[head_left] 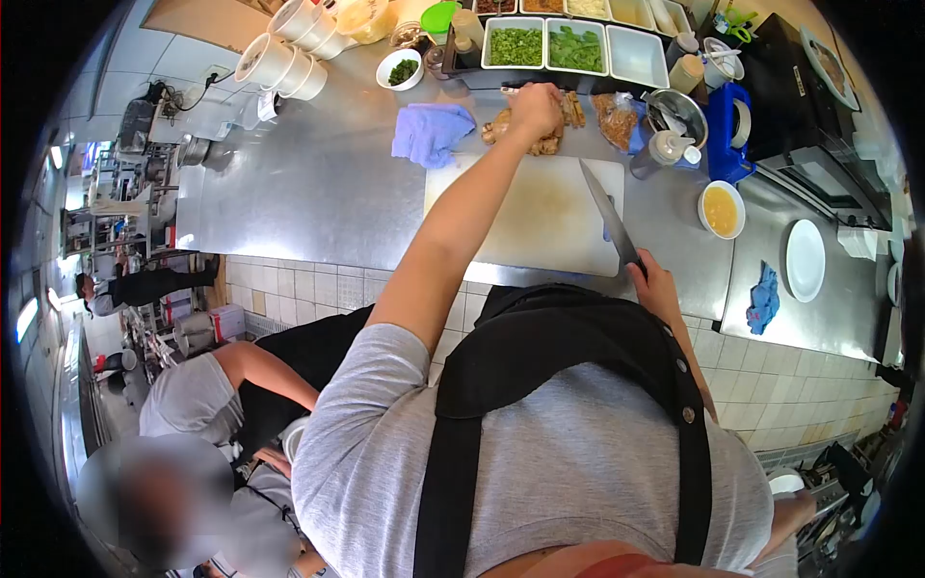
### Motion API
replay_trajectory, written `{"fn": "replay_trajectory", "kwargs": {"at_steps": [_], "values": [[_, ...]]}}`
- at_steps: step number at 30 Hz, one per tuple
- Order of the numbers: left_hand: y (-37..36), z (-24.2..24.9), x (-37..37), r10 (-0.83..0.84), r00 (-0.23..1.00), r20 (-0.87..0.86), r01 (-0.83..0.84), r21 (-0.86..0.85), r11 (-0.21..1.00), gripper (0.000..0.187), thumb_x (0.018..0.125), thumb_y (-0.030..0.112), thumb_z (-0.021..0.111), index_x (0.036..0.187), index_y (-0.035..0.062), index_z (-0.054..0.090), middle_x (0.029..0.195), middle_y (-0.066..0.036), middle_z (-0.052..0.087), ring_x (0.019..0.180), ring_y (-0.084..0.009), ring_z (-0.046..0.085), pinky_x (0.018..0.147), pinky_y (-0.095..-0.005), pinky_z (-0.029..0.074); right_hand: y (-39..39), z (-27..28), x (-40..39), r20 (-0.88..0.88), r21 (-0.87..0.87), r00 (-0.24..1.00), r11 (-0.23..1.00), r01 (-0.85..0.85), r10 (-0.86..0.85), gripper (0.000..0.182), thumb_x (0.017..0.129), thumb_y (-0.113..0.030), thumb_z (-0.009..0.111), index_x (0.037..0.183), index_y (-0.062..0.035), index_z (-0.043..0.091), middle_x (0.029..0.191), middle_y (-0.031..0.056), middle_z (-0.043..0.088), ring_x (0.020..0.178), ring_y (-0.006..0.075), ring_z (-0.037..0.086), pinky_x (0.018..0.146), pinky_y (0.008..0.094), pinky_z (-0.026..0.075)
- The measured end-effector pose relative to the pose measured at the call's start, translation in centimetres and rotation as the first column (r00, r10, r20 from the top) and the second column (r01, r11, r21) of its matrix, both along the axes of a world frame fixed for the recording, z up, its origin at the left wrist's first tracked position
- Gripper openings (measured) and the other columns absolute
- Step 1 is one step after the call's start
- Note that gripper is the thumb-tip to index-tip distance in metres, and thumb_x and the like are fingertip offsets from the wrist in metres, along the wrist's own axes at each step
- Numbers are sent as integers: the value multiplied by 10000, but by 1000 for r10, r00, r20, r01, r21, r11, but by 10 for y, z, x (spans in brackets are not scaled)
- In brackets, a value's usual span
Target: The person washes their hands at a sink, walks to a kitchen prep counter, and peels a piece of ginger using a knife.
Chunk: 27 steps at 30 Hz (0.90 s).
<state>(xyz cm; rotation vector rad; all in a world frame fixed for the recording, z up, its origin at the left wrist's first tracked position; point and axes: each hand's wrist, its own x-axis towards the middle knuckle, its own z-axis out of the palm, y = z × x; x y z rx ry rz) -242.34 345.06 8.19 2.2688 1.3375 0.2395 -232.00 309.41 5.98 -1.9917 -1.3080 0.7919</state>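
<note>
My left hand (537, 111) reaches across to the far side of the cutting board. Its fingers are closed over a pile of knobbly brown food (547, 144), and what they grip is hidden beneath them. A chef's knife (609, 208) is in my right hand (658, 286), held by its handle at the board's near right corner. The blade points away from me over the right side of the white cutting board (520, 217), whose surface is lightly stained. A lavender cloth (432, 133) lies crumpled just beyond the board's far left corner.
Tubs of chopped greens (514, 46) line the back. At right are a squeeze bottle (665, 152), a metal bowl (679, 114), a blue container (732, 130), a bowl of yellow liquid (721, 210) and a white plate (806, 260). A co-worker (193, 405) is close on my left.
</note>
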Motion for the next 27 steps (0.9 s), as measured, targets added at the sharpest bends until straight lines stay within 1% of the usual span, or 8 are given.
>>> {"fn": "replay_trajectory", "kwargs": {"at_steps": [2,5,8,12,15,18,21,27], "values": [[-17,-5,-5,13,973,232,-51,159,986,354,631,86,782,968,153,697,1044,-140,673,992,-308,644,813,-364,524,5,4,6,31,-100,999,995,-25,28,253,923,-174,553,1115,-13,515,803,221,642,736,396,634,652,450,479],[-46,13,-40,-26,862,506,15,26,1000,373,644,46,804,992,86,679,996,-119,676,908,-232,666,782,-325,539,11,21,9,-196,-206,980,978,-8,-33,218,909,-163,551,1052,-5,505,795,245,626,762,439,612,676,495,467],[-80,5,-84,187,610,770,211,-386,898,395,659,-11,804,1018,47,651,962,-73,666,825,-163,641,748,-267,521,9,-16,21,-43,-88,998,995,-47,43,200,898,-155,549,1009,-2,483,806,259,614,786,459,599,683,518,453],[-117,-30,-110,317,659,682,165,-542,824,398,696,-28,793,1057,19,631,924,-20,653,785,-79,605,697,-231,512,20,-17,19,81,-83,993,994,-75,82,215,893,-157,544,1048,-27,470,824,252,610,797,467,588,686,527,445],[-131,-59,-117,312,782,539,1,-501,865,424,684,37,811,1070,42,636,1000,-70,635,897,-148,601,782,-300,504,35,3,11,45,-82,996,994,-77,81,221,907,-163,531,1086,-50,467,854,248,610,807,464,587,691,530,446],[-155,-39,-109,57,936,348,-147,236,961,458,666,110,815,1085,66,635,1125,-132,577,1056,-260,540,908,-386,444,42,14,7,109,-55,984,990,-133,138,250,925,-172,507,1154,-79,465,898,228,614,803,454,594,694,526,461],[-165,-42,-108,-39,924,379,-66,260,963,478,653,141,806,1093,83,628,1213,-162,507,1166,-354,428,980,-440,374,46,25,0,198,-147,959,974,-175,202,293,937,-175,479,1223,-118,454,950,203,611,791,445,607,696,522,482],[-179,-62,-91,48,811,582,-163,146,976,407,649,110,789,1028,91,644,1167,-151,522,1119,-340,461,949,-426,398,49,41,1,274,-336,904,913,-230,329,388,910,-145,454,1295,-187,433,988,187,585,778,436,624,684,525,503]]}}
